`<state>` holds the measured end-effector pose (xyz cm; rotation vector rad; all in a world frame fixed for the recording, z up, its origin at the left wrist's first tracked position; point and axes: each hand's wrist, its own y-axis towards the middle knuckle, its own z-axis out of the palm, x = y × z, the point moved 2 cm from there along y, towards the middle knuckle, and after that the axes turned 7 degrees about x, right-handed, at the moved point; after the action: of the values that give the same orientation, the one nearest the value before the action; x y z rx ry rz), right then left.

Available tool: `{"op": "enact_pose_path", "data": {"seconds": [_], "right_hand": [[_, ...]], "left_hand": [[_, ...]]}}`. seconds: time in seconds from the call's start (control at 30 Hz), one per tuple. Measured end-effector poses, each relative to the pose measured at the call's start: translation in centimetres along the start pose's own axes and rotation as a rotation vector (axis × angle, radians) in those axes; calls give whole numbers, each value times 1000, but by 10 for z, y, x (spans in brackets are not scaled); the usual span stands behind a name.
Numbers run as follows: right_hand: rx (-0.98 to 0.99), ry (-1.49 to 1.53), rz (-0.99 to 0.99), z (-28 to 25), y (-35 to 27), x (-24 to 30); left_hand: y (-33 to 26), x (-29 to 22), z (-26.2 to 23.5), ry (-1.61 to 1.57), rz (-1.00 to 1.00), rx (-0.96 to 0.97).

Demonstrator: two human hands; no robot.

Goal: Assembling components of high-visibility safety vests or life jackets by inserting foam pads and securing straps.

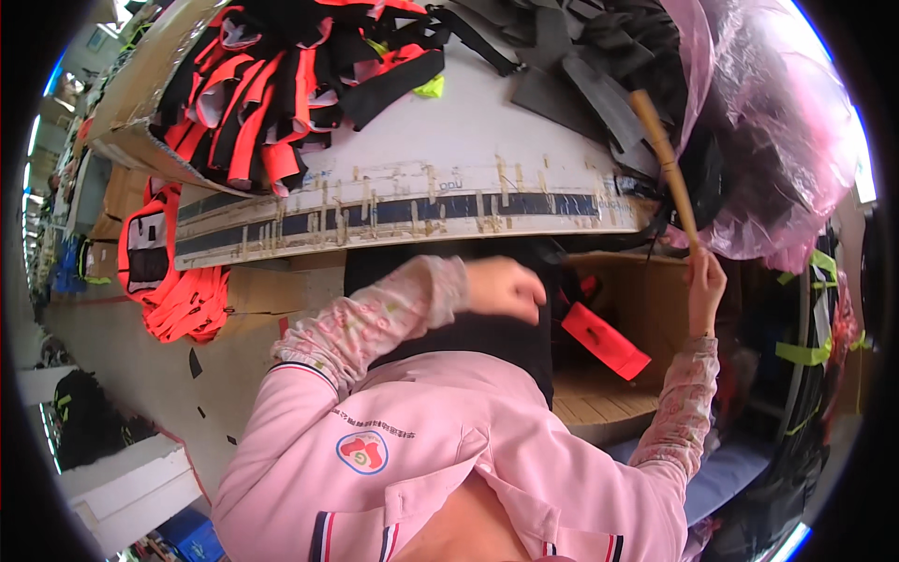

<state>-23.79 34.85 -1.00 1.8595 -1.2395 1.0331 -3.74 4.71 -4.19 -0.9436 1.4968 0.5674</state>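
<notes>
My right hand [707,281] is closed around the lower end of a long, light-brown wooden stick [676,173]. The stick slants up and to the left, its far tip over the dark grey fabric pieces [581,70] on the table. In front of my body, just short of the table's near edge, my left hand [506,288] is curled into a loose fist, and nothing shows in it. To its right, a bright orange-red strip [606,342] with a dark slot appears over an open cardboard box [651,300], apart from both hands.
Worn tape lines the front of the white table [421,150]. At its left, a cardboard box [140,103] borders a heap of orange and black strips [262,103]. Clear pink plastic [777,122] bulges at the right. More orange pieces [178,272] hang off the left side.
</notes>
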Motion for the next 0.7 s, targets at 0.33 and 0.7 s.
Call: {"op": "enact_pose_path", "data": {"seconds": [0.33,0.7], "right_hand": [[327,-236,-42,114,37,-16],[315,-421,-155,142,100,-39]], "left_hand": [[-138,101,-252,777,-565,-1513],[-124,129,-269,40,-560,-1109]]}}
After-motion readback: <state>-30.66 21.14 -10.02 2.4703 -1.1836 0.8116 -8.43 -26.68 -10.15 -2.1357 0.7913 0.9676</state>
